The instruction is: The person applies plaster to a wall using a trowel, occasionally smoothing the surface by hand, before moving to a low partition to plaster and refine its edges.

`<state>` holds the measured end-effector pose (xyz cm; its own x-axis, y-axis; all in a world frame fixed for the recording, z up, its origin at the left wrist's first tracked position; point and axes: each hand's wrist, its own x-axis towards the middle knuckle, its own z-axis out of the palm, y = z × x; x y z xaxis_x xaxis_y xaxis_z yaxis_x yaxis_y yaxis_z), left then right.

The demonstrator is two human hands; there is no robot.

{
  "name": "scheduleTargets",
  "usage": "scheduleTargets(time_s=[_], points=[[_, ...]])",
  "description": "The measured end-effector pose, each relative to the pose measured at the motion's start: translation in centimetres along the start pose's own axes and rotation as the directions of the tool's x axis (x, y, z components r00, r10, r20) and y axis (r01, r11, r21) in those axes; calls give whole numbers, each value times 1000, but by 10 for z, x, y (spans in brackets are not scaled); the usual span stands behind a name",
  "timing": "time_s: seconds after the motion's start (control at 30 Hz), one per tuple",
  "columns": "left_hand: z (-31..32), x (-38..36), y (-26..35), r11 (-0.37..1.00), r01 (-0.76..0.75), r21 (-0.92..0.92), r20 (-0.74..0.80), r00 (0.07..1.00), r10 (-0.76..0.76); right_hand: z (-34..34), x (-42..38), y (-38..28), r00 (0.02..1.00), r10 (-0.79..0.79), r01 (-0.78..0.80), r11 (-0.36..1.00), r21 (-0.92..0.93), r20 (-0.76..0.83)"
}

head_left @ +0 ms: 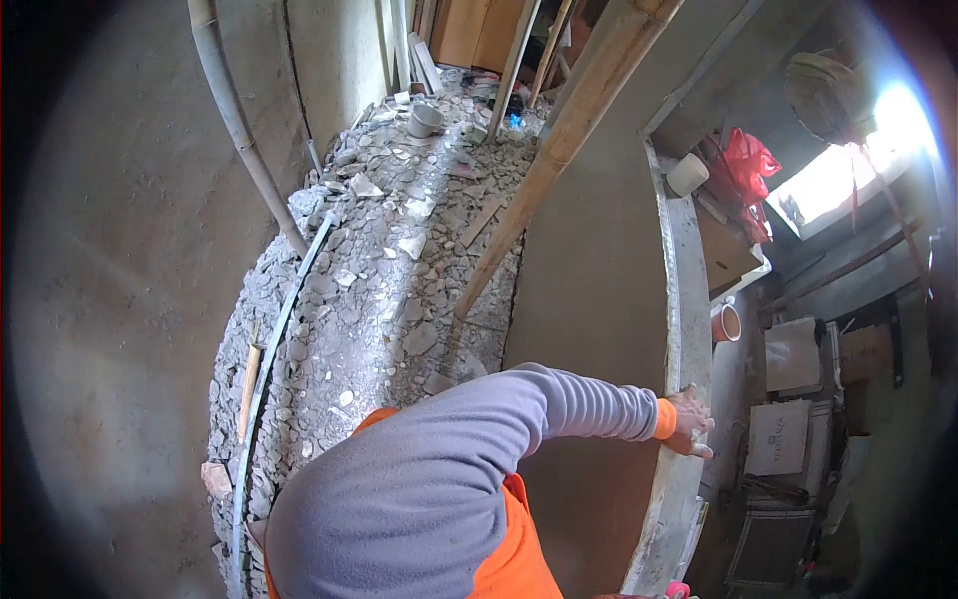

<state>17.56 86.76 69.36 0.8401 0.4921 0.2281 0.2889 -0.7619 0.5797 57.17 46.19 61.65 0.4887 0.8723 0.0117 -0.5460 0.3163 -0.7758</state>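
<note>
My left arm, in a grey sleeve with an orange cuff [666, 419], reaches across to a concrete ledge [689, 299] along the top of a low wall. On that ledge rests my left hand [689, 423], dusty, its fingers and thumb apart with nothing seen in them. At the bottom edge a sliver of what looks like my right hand [621, 596] shows beside a bright pink rounded thing [678, 589]. Its fingers are cut off by the frame, so I cannot make out its grip.
Broken rubble [399, 270] covers the floor between two plastered walls. A thick bamboo pole [559, 150] slants across it; another pole [235, 115] leans left. A pale strip [284, 329] lies along the rubble. Beyond the ledge are an orange-rimmed cup [726, 322], a red bag [746, 165] and stacked boxes [778, 439].
</note>
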Motion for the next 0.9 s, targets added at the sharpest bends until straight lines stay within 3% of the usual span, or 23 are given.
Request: scheduleTargets(time_s=[0.07, 0.13, 0.17, 0.23, 0.3, 0.4, 0.53, 0.63, 0.7, 0.73, 0.9], points=[[2, 0, 0, 1000, 4, 5, -14, 1000, -4, 5, -2, 3, 997, -79, 71, 966, -248, -23], [1, 0, 1, 1000, 6, 4, -19, 1000, -6, 5, -1, 6, 971, -229, 194, 605, -772, 65], [-1, -1, 2, 1000, 8, 2, -15, 1000, -8, 5, -1, 6, 958, -271, 198, 396, -897, 91], [-3, -3, 2, 1000, 17, -9, -13, 1000, -18, 11, -2, 8, 946, -306, 120, 27, -992, 106], [-3, -2, 1, 1000, 14, -23, -3, 1000, -14, 19, -7, 9, 944, -316, -1, -290, -957, 95], [3, 3, 1, 1000, -10, 12, -60, 998, 11, 33, -21, 13, 945, -325, -144, -503, -852, 32], [-8, 3, 5, 1000, 12, 14, 9, 1000, -12, 59, -33, 22, 937, -331, -286, -536, -794, -114], [-10, 4, 8, 1000, 30, 11, 16, 999, -30, 61, -27, 9, 869, -290, -489, -370, -790, -402], [-10, 5, 9, 999, 19, 37, 39, 999, -21, 46, -32, 9, 904, -290, -407, -361, -839, -314], [-10, 6, 10, 999, 19, 50, 45, 999, -21, 75, -32, 11, 860, -304, -479, -204, -854, -410], [-16, 4, 14, 994, 34, 101, 40, 998, -38, 71, -34, 14, 860, -349, -472, -265, -841, -372]])
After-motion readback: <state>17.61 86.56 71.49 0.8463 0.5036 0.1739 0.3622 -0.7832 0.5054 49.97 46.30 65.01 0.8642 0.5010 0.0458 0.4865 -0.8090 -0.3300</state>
